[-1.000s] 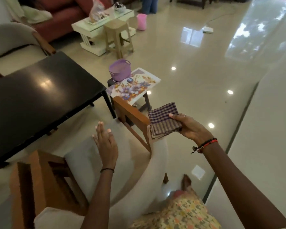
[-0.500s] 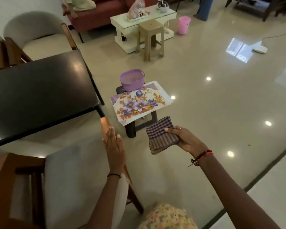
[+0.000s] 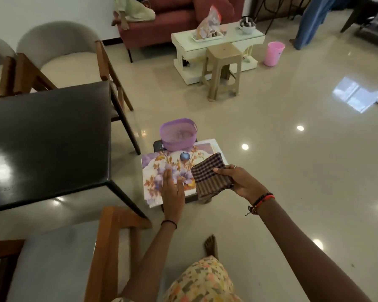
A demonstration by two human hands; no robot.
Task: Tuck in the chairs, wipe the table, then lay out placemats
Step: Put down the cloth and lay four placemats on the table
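Observation:
A black glossy table point(image 3: 48, 136) fills the left. A wooden chair with a pale cushion point(image 3: 59, 258) stands at its near side, pushed partly under. Right of the table, floral placemats point(image 3: 162, 168) lie on a low dark stool beside a purple basket point(image 3: 178, 134). My left hand point(image 3: 172, 192) hovers flat, fingers straight, over the near edge of the placemats. My right hand point(image 3: 241, 182) grips a folded checked cloth point(image 3: 210, 176) over the placemats' right side.
Two more cushioned chairs point(image 3: 59, 55) stand at the table's far side. Beyond are a tan plastic stool point(image 3: 224, 68), a white coffee table point(image 3: 216, 40), a pink bucket point(image 3: 273, 53) and a red sofa point(image 3: 177, 16). The glossy floor spreads to the right.
I have stepped forward past the near chair toward the stool. Both hands moved forward over the placemats, the right still gripping the cloth.

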